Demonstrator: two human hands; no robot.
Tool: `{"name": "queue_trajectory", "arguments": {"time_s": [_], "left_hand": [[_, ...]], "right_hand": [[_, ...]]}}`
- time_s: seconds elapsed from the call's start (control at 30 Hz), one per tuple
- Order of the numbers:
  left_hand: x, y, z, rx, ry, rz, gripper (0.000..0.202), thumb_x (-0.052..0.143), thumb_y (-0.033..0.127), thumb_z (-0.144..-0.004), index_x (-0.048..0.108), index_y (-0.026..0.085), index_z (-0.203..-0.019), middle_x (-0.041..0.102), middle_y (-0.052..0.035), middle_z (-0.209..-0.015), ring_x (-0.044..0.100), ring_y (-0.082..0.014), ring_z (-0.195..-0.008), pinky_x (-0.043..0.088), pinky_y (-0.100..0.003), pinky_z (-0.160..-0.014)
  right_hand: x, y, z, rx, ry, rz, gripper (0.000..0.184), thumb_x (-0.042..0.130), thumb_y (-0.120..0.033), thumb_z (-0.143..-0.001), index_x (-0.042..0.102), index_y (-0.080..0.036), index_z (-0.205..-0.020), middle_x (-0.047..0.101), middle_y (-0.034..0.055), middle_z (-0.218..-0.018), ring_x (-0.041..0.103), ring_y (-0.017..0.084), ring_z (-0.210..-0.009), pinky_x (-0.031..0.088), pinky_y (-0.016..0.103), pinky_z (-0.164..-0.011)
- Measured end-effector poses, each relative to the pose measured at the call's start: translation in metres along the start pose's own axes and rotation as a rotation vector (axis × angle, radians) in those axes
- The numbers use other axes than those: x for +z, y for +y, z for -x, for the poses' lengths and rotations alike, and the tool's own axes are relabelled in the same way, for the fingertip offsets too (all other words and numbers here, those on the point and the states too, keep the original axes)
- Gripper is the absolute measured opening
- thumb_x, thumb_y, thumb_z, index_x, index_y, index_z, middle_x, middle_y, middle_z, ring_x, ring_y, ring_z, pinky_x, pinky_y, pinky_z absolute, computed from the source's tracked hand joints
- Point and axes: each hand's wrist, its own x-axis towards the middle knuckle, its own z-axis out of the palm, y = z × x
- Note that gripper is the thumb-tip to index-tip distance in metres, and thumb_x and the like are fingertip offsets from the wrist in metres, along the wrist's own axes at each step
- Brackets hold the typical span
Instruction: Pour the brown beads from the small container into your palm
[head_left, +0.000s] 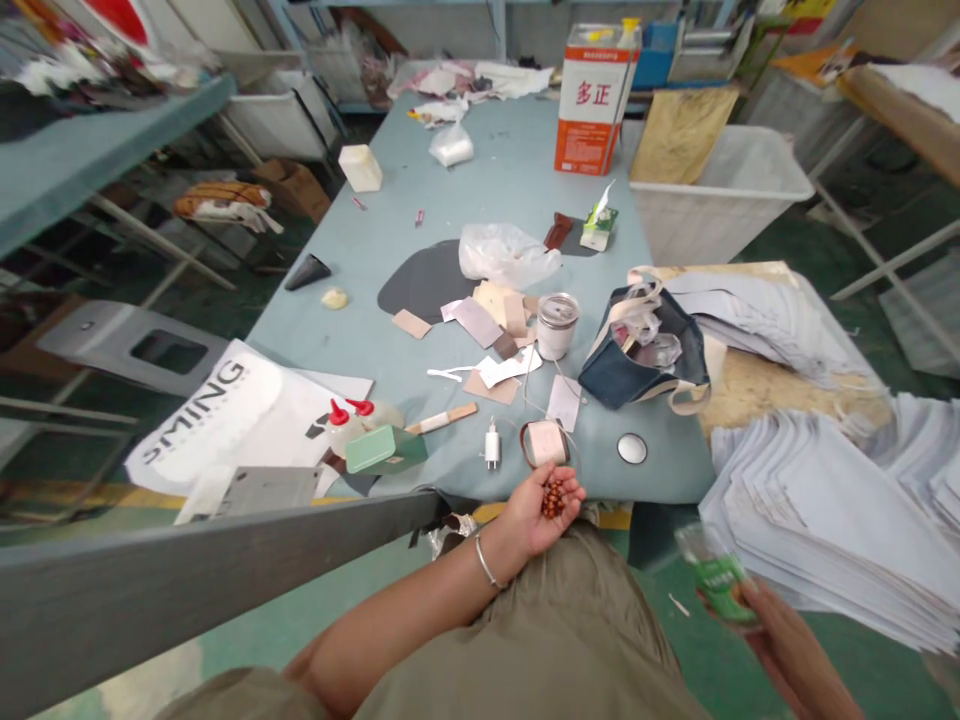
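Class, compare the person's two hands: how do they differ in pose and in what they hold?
The left hand lies palm up and cupped over the lap, while the right hand is low at the picture's edge, blurred. The left hand cradles small reddish-brown pieces; the right hand grips a green packet. Both are bare and off the table.

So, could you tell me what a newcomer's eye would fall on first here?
Probably the left hand, cupped palm-up at the table's near edge with small red-brown pieces in it. Next, the right hand holding a blurred green packet at lower right, and the tall red-and-white can at the far end of the cluttered table.
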Motion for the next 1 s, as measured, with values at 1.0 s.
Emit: {"name": "queue_trajectory", "arguments": {"time_s": [1.0], "left_hand": [[0.016, -0.024, 0.0, 0.371, 0.082, 0.332, 0.039, 0.039, 0.032, -0.105, 0.052, 0.014, -0.074, 0.049, 0.0019, -0.059, 0.035, -0.0036, -0.04, 0.018, -0.011, -0.035]], "right_hand": [[0.258, -0.163, -0.189, -1.129, -0.412, 1.115, 0.054, 0.046, -0.014, -0.091, 0.046, -0.017, -0.145, 0.058, 0.0193, -0.142, 0.046, 0.034, -0.135, 0.039, 0.051, -0.106]]}}
